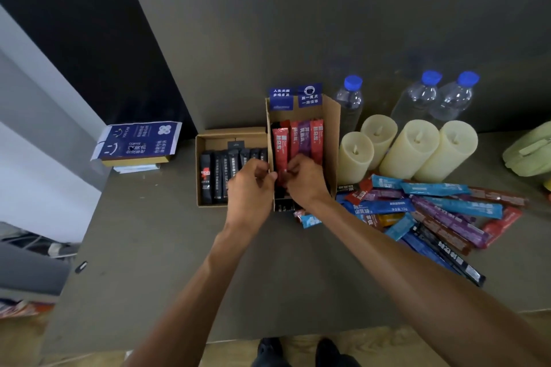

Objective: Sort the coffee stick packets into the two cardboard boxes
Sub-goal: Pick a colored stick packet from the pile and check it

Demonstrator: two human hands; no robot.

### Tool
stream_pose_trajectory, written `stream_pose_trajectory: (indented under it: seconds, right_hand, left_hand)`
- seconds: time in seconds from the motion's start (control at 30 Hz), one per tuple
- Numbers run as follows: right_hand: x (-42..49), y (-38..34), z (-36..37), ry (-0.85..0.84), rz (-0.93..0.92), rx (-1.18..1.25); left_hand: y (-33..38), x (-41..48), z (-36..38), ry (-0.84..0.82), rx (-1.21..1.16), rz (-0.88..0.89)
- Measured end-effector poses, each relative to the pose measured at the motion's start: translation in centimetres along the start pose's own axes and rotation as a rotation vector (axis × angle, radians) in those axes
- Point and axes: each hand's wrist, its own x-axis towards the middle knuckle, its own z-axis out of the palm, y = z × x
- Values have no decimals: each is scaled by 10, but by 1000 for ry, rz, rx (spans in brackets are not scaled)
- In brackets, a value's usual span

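Observation:
Two open cardboard boxes stand side by side at the table's back. The low left box (205, 138) holds a row of black stick packets (219, 176). The taller right box (332, 125) holds upright red and purple packets (307, 137). My left hand (250, 188) and my right hand (304, 180) meet at the wall between the boxes and both pinch the lower end of a red packet (281, 147) standing in the right box. A loose pile of blue, purple, red and black packets (441, 211) lies on the table to the right.
Four cream pillar candles (417, 149) and three blue-capped water bottles (350, 101) stand behind the pile. A blue printed box lid (137, 140) lies at the left. A green object (530, 155) sits at the right edge. My shoes show below the table's front edge.

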Motion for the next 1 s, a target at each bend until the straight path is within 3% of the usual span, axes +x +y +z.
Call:
stream_pose_trajectory:
  seconds: [0.33, 1.0]
  right_hand:
    - [21, 7, 14, 24, -26, -117]
    - [20, 13, 10, 1, 4, 59]
  left_hand:
    - [-6, 3, -3, -35, -21, 3]
    - [-9, 3, -3, -42, -33, -9]
